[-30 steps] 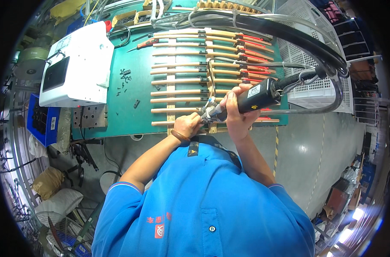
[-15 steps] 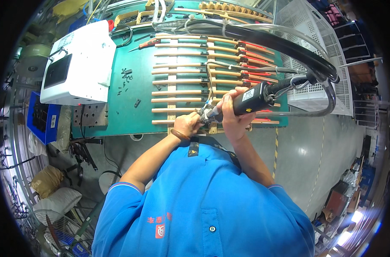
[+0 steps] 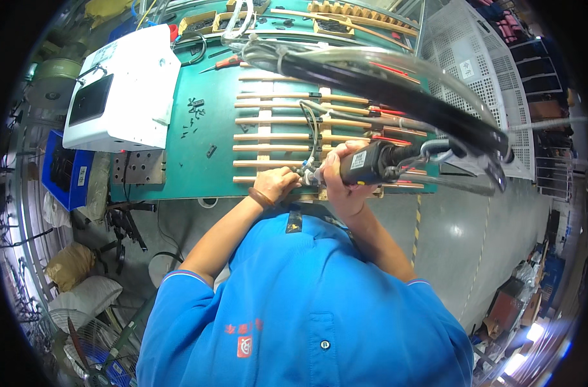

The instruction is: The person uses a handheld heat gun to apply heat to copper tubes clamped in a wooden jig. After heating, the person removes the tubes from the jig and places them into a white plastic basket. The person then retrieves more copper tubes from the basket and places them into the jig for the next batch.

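- Gripping black tool [image 3: 361,166] in right hand [image 3: 341,184], above nearest wooden sticks [image 3: 245,164] on green table [image 3: 203,174].
- Holding left hand [image 3: 276,184] half-closed beside tool's nose; cannot tell whether pinching anything.

"What sort of place is it?"
"A workshop: a green bench [image 3: 205,177] bears rows of rods [image 3: 284,121], with a hose-fed tool [image 3: 363,166] above."
"And around it?"
"A blue bin [image 3: 82,160], a white crate [image 3: 465,51], striped tape [image 3: 417,232] on grey floor [image 3: 452,258]."
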Tool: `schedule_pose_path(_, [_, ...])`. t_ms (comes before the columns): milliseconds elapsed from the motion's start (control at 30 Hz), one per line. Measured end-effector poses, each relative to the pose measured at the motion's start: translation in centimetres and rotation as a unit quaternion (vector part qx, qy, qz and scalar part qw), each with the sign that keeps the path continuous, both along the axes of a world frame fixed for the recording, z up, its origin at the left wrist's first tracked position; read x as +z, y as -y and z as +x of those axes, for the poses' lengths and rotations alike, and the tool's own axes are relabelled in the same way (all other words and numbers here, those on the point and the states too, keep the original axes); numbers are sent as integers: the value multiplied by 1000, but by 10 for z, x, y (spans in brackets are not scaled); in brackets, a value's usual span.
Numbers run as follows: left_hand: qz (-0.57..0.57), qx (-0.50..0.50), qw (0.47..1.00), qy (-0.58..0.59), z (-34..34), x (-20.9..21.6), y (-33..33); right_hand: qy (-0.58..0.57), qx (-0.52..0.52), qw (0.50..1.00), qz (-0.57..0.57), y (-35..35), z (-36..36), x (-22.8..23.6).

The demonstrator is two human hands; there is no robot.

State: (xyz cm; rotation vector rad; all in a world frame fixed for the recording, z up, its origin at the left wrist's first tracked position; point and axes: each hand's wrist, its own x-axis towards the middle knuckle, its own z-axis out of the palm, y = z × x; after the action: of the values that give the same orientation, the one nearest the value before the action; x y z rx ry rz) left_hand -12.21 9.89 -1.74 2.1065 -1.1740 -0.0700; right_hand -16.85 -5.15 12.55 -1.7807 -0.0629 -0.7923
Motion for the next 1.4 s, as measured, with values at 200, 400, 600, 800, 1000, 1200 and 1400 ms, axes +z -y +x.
schedule_pose_path(200, [-17, -5, 1000, 13, 7, -10, 2, 0, -11, 994, 112, -13, 5, 7])
schedule_pose_path(400, [46, -14, 998, -27, 6, -3, -1, -49, 60, 989, 125, 3, 13, 19])
schedule_pose_path(600, [18, 1, 999, -27, 3, -2, 0, 2, 43, 993, 106, -6, 13, 20])
schedule_pose_path(800, [20, -5, 1000, -13, 3, -8, 0, -15, 12, 991, 135, -5, 8, 6])
schedule_pose_path(1000, [-5, 10, 1000, 4, 3, -9, 1, 21, -36, 995, 87, -18, 5, 4])
schedule_pose_path(1200, [26, -6, 1000, -6, 4, -9, 0, -20, 34, 987, 154, 3, 16, 9])
schedule_pose_path(1400, [13, -2, 1000, -5, 1, -9, 0, 18, -43, 987, 151, 37, 60, 84])
